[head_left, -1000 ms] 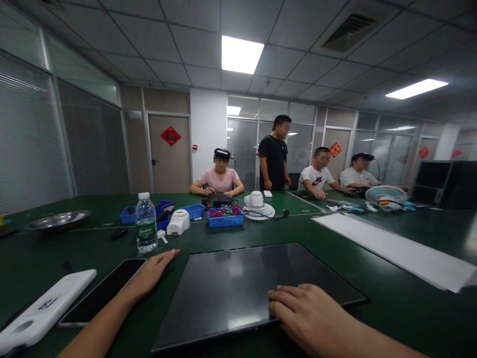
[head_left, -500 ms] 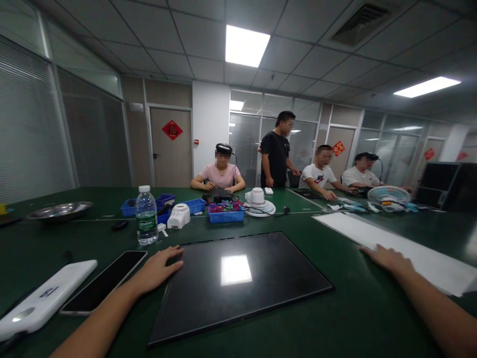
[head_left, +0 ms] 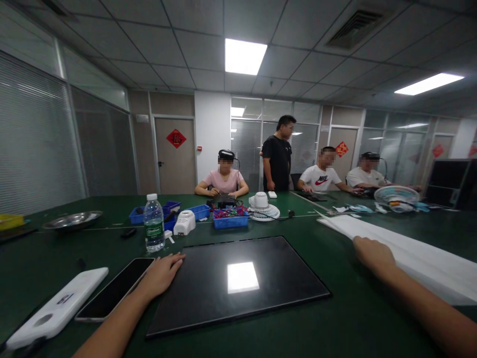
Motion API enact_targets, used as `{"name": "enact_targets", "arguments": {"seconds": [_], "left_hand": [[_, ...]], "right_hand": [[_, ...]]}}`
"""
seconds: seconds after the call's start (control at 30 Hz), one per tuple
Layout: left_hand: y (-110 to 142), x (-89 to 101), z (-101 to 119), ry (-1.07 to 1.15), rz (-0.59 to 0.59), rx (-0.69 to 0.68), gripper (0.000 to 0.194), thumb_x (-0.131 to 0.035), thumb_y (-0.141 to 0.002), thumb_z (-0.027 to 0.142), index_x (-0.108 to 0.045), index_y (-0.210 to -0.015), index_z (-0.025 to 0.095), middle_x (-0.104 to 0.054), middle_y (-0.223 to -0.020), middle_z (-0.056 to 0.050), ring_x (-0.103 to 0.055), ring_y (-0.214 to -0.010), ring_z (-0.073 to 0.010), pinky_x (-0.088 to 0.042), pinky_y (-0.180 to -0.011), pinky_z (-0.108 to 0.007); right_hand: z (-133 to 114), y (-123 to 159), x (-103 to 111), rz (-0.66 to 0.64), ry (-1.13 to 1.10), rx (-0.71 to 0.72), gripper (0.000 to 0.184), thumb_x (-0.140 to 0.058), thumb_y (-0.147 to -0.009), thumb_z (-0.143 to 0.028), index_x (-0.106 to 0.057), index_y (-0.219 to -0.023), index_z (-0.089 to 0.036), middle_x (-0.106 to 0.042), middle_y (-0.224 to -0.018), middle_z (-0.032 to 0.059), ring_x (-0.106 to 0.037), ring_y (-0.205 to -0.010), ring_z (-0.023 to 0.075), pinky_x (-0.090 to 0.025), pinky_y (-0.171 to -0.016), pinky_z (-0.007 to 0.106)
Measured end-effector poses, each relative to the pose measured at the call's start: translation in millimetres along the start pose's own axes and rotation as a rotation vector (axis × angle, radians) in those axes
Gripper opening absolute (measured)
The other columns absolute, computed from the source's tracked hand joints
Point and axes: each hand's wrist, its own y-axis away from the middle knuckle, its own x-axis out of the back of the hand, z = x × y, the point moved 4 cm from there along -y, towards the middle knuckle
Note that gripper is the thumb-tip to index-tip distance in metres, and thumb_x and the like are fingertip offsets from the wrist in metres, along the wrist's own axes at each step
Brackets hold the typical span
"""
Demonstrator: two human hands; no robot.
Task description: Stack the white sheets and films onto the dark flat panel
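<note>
A dark flat screen panel (head_left: 283, 283) lies face up on the green table, a ceiling light mirrored in its surface. My left hand (head_left: 164, 273) rests at the panel's left edge with the fingers stretched out. To the right, my right hand (head_left: 374, 256) is closed on the near edge of a long white sheet (head_left: 406, 248), whose left part is lifted a little. The fingertips are hidden behind the hand. Beside my left forearm lies a black-faced phone (head_left: 115, 291), and a white device marked with a number (head_left: 61, 308) is farther left.
Behind my left hand stands a water bottle (head_left: 154, 223). Farther back are blue bins (head_left: 231, 222), one full of wires, a white housing (head_left: 185, 223) and a white fan part (head_left: 264, 213). A metal dish (head_left: 72, 220) sits left. Several people are across the table.
My right hand has left the panel, moved right and closed on the white sheet, lifting its edge. The panel has turned slightly. My left hand has come to the panel's left edge.
</note>
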Motion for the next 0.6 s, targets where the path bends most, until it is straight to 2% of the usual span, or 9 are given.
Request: {"name": "enact_targets", "arguments": {"seconds": [0.1, 0.2, 0.23, 0.27, 0.33, 0.4, 0.5, 0.53, 0.6], "left_hand": [[0.7, -1.0, 0.7, 0.048, 0.005, -0.013, 0.043, -0.059, -0.094, 0.043, -0.057, -0.131, 0.022, -0.053, -0.145, -0.009, -0.051, -0.132, -0.0289, -0.037, -0.111, -0.059], [0.5, -4.2, 0.5, 0.087, 0.006, -0.008, 0.046, -0.056, -0.095, 0.046, -0.054, -0.135, 0.023, -0.051, -0.148, -0.009, -0.047, -0.136, -0.0293, -0.033, -0.114, -0.06], [0.4, -5.1, 0.2, 0.095, 0.004, -0.003, 0.048, -0.054, -0.096, 0.048, -0.053, -0.136, 0.023, -0.051, -0.149, -0.01, -0.047, -0.137, -0.0294, -0.031, -0.115, -0.06], [0.2, -5.9, -0.1, 0.103, 0.001, 0.003, 0.05, -0.053, -0.096, 0.05, -0.052, -0.137, 0.023, -0.051, -0.149, -0.01, -0.046, -0.138, -0.0294, -0.03, -0.116, -0.06], [-0.2, -6.8, -0.7, 0.113, -0.009, 0.014, 0.055, -0.048, -0.096, 0.055, -0.05, -0.14, 0.022, -0.05, -0.15, -0.01, -0.045, -0.14, -0.029, -0.028, -0.117, -0.06], [-0.9, -7.2, -1.3, 0.116, -0.021, 0.018, 0.06, -0.037, -0.098, 0.059, -0.047, -0.144, 0.021, -0.049, -0.152, -0.011, -0.042, -0.142, -0.0278, -0.026, -0.119, -0.057], [-2.3, -7.3, -2.4, 0.115, -0.021, 0.031, 0.072, -0.011, -0.099, 0.06, -0.043, -0.148, 0.018, -0.047, -0.154, -0.01, -0.039, -0.145, -0.0245, -0.026, -0.121, -0.047], [-2.8, -7.4, -2.9, 0.114, -0.015, 0.04, 0.076, -0.006, -0.098, 0.061, -0.042, -0.149, 0.018, -0.047, -0.154, -0.01, -0.039, -0.144, -0.0242, -0.027, -0.121, -0.045], [-3.8, -7.8, -4.1, 0.107, -0.002, 0.058, 0.08, -0.011, -0.094, 0.068, -0.042, -0.149, 0.018, -0.047, -0.154, -0.01, -0.04, -0.144, -0.0269, -0.031, -0.119, -0.046]], "right_hand": [[-69.5, 15.7, 17.8, -0.033, -0.039, 0.173, 0.022, -0.049, -0.091, -0.019, -0.065, -0.104, -0.01, -0.071, -0.096, 0.0208, -0.069, -0.089, 0.0309, -0.048, -0.075, 0.039], [-146.8, 53.2, 38.5, -0.127, -0.174, 0.453, 0.033, -0.042, -0.095, -0.024, -0.061, -0.122, -0.016, -0.071, -0.111, 0.0154, -0.068, -0.1, 0.0234, -0.048, -0.087, 0.033], [-170.6, 69.3, 46.6, -0.163, -0.234, 0.564, 0.037, -0.04, -0.097, -0.026, -0.058, -0.129, -0.021, -0.069, -0.122, 0.0108, -0.066, -0.107, 0.0201, -0.047, -0.093, 0.03], [-193.4, 87.0, 54.8, -0.232, -0.334, 0.72, 0.041, -0.038, -0.099, -0.028, -0.054, -0.136, -0.023, -0.063, -0.134, 0.0099, -0.062, -0.117, 0.021, -0.045, -0.1, 0.033], [-225.0, 115.7, 69.5, -0.32, -0.429, 0.898, 0.044, -0.036, -0.1, -0.029, -0.054, -0.14, -0.025, -0.055, -0.145, 0.0067, -0.051, -0.132, 0.0238, -0.039, -0.111, 0.039], [-241.0, 132.8, 79.6, -0.355, -0.474, 0.987, 0.046, -0.034, -0.1, -0.028, -0.054, -0.141, -0.025, -0.052, -0.148, 0.0054, -0.045, -0.138, 0.0259, -0.035, -0.115, 0.044], [-244.5, 140.0, 85.2, -0.338, -0.535, 1.035, 0.047, -0.036, -0.099, -0.024, -0.053, -0.143, -0.026, -0.055, -0.146, 0.0047, -0.047, -0.137, 0.0258, -0.037, -0.115, 0.046], [-242.8, 139.9, 85.1, -0.327, -0.553, 1.038, 0.048, -0.037, -0.098, -0.023, -0.053, -0.143, -0.026, -0.055, -0.145, 0.0044, -0.048, -0.136, 0.0262, -0.037, -0.114, 0.047], [-238.8, 139.1, 83.7, -0.316, -0.57, 1.034, 0.048, -0.04, -0.096, -0.022, -0.054, -0.142, -0.027, -0.055, -0.145, 0.0046, -0.048, -0.136, 0.0276, -0.038, -0.113, 0.049]]}}
